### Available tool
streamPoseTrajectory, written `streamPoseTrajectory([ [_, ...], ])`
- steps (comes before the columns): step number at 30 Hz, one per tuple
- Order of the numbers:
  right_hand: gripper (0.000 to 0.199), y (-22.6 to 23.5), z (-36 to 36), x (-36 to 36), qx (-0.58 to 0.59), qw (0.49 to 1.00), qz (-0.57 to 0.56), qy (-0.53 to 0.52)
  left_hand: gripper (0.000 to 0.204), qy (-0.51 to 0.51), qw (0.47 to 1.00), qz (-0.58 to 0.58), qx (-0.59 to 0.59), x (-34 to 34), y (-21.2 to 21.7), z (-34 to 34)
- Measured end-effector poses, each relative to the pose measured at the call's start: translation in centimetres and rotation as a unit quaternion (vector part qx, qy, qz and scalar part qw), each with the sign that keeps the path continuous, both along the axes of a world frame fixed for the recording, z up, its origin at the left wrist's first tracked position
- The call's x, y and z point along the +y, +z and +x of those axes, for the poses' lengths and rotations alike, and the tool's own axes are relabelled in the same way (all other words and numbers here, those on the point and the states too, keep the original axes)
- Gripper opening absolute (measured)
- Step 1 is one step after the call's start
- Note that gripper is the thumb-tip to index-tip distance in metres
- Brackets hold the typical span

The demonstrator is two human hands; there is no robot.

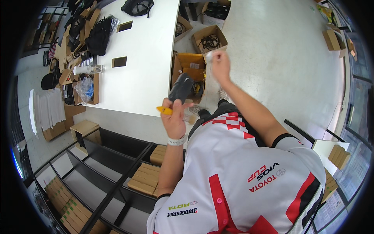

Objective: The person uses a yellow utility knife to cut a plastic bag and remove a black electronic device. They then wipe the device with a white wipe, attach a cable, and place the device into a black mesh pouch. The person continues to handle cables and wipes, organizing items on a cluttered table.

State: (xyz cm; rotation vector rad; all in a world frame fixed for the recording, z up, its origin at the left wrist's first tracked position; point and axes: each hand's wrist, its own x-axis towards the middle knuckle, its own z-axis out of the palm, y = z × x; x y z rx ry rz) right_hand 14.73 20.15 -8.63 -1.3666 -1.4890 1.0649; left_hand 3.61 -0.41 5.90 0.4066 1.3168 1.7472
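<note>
Black and cylinder-shaped, a dark object (180, 89) stands tilted in the left hand (174, 117), whose fingers also pinch a yellow piece (164, 110), just off the white counter (144, 58) edge. Raised further out, the right hand (220, 67) pinches a small pale item (209, 57) (too blurred to identify) above open cardboard boxes (191, 68)
</note>
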Motion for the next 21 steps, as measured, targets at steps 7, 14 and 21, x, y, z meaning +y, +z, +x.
streamPoseTrajectory([
  [7, 0.011, 3.1, 3.3, 2.1, 0.228, 0.946, -0.056, 0.223, 0.015, -0.017, 0.994, 0.029, -0.101, -1.9, -0.4, -2.6],
  [14, 0.021, 5.1, 3.6, 0.0, 0.171, 0.884, -0.229, 0.371, 0.016, -0.002, 0.994, 0.026, -0.11, -1.7, -1.1, -3.0],
  [21, 0.023, 0.4, 2.6, 0.0, -0.013, 0.908, -0.061, 0.415, 0.023, 0.074, 0.994, -0.011, -0.075, -3.7, -3.5, -3.9],
])
